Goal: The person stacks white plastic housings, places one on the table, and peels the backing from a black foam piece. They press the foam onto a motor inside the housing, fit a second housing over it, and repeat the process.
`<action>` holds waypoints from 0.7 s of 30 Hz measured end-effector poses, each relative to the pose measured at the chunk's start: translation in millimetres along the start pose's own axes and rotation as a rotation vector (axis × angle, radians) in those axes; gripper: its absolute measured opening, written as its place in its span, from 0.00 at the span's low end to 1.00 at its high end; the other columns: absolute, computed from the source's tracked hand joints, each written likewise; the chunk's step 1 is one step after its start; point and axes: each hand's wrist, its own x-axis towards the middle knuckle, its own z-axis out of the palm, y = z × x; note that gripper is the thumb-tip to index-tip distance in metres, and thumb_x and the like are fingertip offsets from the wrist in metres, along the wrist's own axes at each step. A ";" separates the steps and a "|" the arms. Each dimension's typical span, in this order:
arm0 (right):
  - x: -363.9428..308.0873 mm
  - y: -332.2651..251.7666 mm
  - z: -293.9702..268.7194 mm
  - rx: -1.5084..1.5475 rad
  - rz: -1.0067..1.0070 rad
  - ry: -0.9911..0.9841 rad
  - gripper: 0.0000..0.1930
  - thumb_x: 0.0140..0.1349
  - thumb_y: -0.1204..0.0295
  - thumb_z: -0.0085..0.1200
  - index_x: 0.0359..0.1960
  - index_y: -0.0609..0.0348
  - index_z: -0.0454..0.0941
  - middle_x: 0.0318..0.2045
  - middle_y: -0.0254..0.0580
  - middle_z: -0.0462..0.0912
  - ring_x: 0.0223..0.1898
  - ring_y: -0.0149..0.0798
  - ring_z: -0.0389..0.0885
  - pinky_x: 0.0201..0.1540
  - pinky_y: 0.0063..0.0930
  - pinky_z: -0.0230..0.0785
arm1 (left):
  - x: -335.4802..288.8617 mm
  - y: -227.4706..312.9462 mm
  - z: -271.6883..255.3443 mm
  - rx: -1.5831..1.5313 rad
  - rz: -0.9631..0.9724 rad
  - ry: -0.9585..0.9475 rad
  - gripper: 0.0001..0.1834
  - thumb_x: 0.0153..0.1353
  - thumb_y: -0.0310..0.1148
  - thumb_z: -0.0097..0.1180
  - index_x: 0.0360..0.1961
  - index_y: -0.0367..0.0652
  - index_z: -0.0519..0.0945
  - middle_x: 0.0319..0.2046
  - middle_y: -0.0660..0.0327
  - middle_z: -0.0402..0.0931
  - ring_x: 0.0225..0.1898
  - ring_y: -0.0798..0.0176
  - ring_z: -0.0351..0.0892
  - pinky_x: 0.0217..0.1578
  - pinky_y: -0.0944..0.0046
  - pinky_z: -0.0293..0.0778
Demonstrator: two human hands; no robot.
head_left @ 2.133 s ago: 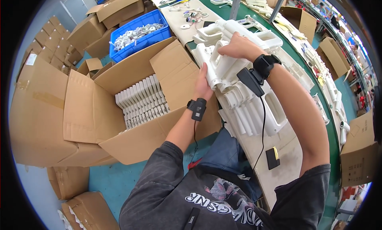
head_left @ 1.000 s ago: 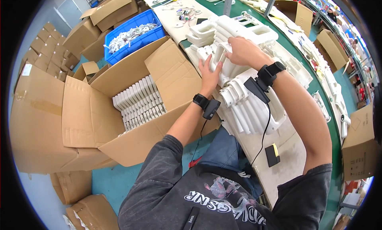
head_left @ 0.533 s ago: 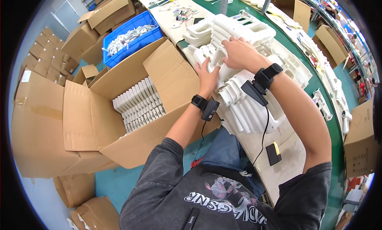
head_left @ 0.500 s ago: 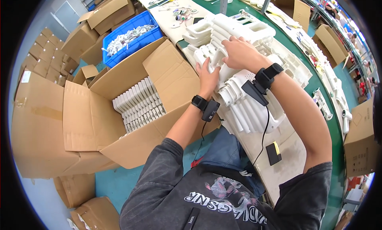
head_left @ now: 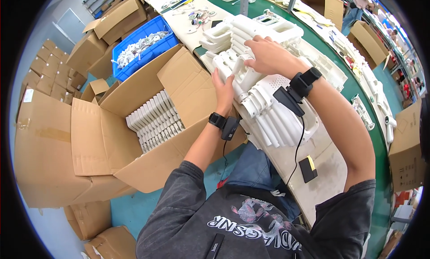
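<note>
Several white plastic housings (head_left: 264, 129) lie stacked on the worktable in front of me, some with rounded tubular edges and handle-like openings. My right hand (head_left: 273, 57) reaches over the pile, its fingers and thumb curled over one white plastic housing (head_left: 244, 75). Just left of that housing is my left hand (head_left: 224, 92), thumb and forefinger apart, close against the near end of the pile. Whether its fingertips touch the plastic I cannot tell. Both wrists wear black straps with small black devices and cables.
An open cardboard box (head_left: 130, 102) at my left holds a row of white parts (head_left: 154, 120). Behind it stands a blue bin (head_left: 154, 29) of small pieces. A black and yellow object (head_left: 307, 169) lies on the tabletop. Beyond runs a green bench (head_left: 380, 169) with more white parts.
My left hand has drawn back a little to the left from the housing, its fingers straighter. My right hand stays on the pile. The whole view has shifted slightly.
</note>
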 end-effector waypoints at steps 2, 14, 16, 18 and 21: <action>-8.0 -1.2 -16.8 0.018 0.010 0.009 0.27 0.64 0.61 0.58 0.60 0.63 0.72 0.57 0.56 0.75 0.58 0.60 0.72 0.61 0.48 0.66 | -7.1 6.9 -5.7 0.025 -0.001 0.006 0.38 0.68 0.38 0.54 0.72 0.32 0.54 0.74 0.45 0.46 0.75 0.47 0.44 0.73 0.53 0.42; -299.9 142.6 -62.3 0.518 0.444 0.383 0.18 0.68 0.70 0.55 0.58 0.59 0.77 0.47 0.38 0.83 0.47 0.32 0.79 0.54 0.29 0.71 | -176.2 7.8 -124.9 0.254 -0.470 -1.015 0.17 0.73 0.38 0.51 0.51 0.36 0.80 0.41 0.58 0.83 0.45 0.62 0.81 0.49 0.62 0.75; -363.6 191.2 -36.2 0.439 0.695 0.290 0.20 0.68 0.69 0.56 0.60 0.58 0.75 0.48 0.40 0.82 0.48 0.33 0.79 0.54 0.30 0.71 | -197.8 -3.6 -122.2 0.545 -0.451 -1.337 0.19 0.73 0.42 0.51 0.52 0.38 0.80 0.44 0.58 0.84 0.46 0.63 0.82 0.49 0.64 0.75; -413.4 231.8 2.1 0.249 0.823 0.209 0.25 0.64 0.65 0.61 0.62 0.57 0.73 0.51 0.45 0.81 0.51 0.39 0.79 0.55 0.33 0.72 | -210.2 -1.6 -102.6 0.641 -0.413 -1.517 0.20 0.72 0.43 0.51 0.53 0.38 0.80 0.45 0.57 0.84 0.46 0.62 0.82 0.49 0.64 0.75; -458.5 270.9 46.2 0.103 0.903 0.186 0.35 0.58 0.61 0.66 0.64 0.65 0.68 0.59 0.57 0.74 0.60 0.50 0.74 0.63 0.39 0.66 | -217.5 21.1 -58.3 0.643 -0.381 -1.707 0.21 0.72 0.45 0.51 0.52 0.39 0.81 0.44 0.56 0.85 0.46 0.60 0.83 0.49 0.65 0.75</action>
